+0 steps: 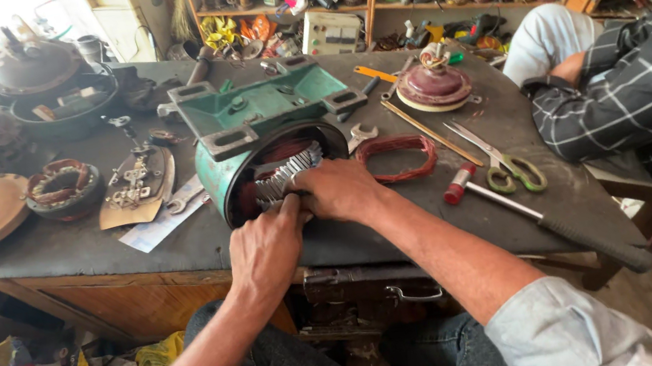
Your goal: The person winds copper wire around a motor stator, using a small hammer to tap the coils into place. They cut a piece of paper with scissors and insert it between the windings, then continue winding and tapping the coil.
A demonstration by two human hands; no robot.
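Observation:
A green motor housing [260, 115] lies on its side on the dark workbench [508, 130], its round open end facing me. Inside the opening I see grey slotted stator teeth [288, 176] and reddish copper winding. My left hand [265, 252] pinches at the lower edge of the opening, fingers closed on something in the slots that I cannot make out. My right hand [340, 189] rests against the same rim, fingers curled into the stator. A loose reddish wire coil [396, 158] lies just right of the housing.
A small mallet with a red and white head [542, 219], green-handled scissors [504, 161], a long rod and spanners lie to the right. Wound stators and metal covers [60, 190] crowd the left. Another person's checked sleeve [631, 90] leans on the right edge. Shelves stand behind.

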